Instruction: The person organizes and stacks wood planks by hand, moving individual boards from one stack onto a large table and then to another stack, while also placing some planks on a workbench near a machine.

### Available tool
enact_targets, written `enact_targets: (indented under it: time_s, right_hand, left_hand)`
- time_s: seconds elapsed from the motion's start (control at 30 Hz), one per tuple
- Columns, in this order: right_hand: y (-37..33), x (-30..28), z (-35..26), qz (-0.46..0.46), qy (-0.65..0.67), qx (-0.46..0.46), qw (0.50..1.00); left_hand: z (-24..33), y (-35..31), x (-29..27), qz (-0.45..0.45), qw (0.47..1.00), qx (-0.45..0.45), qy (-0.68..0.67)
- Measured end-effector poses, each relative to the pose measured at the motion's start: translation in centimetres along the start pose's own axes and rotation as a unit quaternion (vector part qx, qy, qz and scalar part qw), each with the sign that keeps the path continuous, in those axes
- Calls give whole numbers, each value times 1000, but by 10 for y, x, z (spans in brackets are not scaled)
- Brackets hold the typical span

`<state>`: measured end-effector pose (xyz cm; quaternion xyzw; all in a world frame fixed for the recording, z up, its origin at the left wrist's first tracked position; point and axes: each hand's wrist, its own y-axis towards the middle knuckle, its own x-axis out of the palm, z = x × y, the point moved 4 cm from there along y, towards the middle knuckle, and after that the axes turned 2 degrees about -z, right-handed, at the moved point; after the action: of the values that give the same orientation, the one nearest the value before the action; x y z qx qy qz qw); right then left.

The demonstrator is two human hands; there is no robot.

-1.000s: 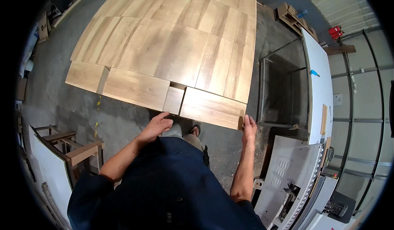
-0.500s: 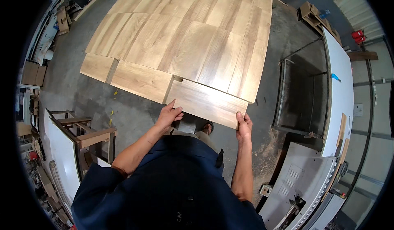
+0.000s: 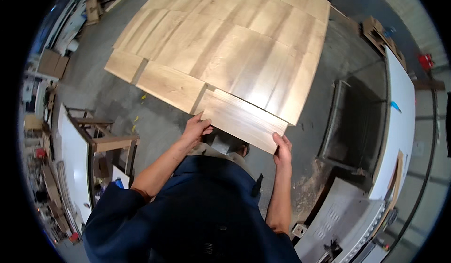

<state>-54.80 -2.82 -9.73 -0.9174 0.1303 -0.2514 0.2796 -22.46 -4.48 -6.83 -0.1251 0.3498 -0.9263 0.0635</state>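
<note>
Wood-grain board (image 3: 242,119), between both hands (image 3: 195,129) (image 3: 282,149), pinched near its left and right ends

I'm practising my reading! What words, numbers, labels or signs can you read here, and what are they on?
Dark blue clothing: small pale marks, too blurred to read.
Held wooden board: no writing visible.
Anywhere else: no text I can read.

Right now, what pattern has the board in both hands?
The board has pale wood-grain streaks; head view.
</note>
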Motion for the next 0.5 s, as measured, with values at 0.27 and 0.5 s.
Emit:
enact_targets:
  time_s: [0.27,0.5]
  right_hand:
    - [1,-1,3,-20,12,1,1000]
    - [3,-3,6,-38,22,5,999]
  left_hand:
    - [-4,2,-1,46,999,7,9]
    - [-35,-9,8,193,979,11,-66]
